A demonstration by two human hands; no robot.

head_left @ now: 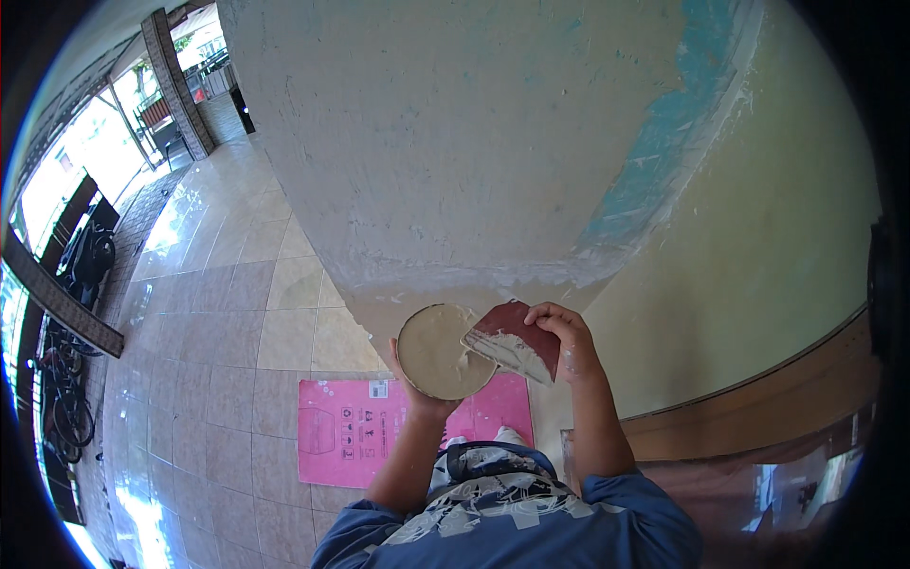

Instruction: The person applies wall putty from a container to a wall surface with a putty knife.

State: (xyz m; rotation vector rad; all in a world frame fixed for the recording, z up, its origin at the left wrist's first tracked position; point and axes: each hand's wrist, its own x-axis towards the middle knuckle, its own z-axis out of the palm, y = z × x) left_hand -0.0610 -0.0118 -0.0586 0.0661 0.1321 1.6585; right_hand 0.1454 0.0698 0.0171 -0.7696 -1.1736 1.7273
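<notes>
My left hand (pixel 424 398) is wrapped round the underside and side of a round tub of beige putty (pixel 436 349), held level in front of me. In my right hand (pixel 565 334) is a dark red putty spreader (pixel 504 321), gripped between thumb and fingers by its upper edge. A band of pale putty is smeared along the spreader's lower edge. Its left corner overlaps the tub's right rim. Just beyond the tub stands a wall (pixel 455 161) coated in beige filler, with a strip of turquoise paint (pixel 640 161) showing toward its right edge.
A pink cardboard sheet (pixel 327 436) lies on the tiled floor (pixel 213 365) under me. A pale yellow-green wall (pixel 749 247) rises on the right above a brown ledge (pixel 749 417). Motorbikes (pixel 85 256) and a bicycle (pixel 71 412) stand at the far left.
</notes>
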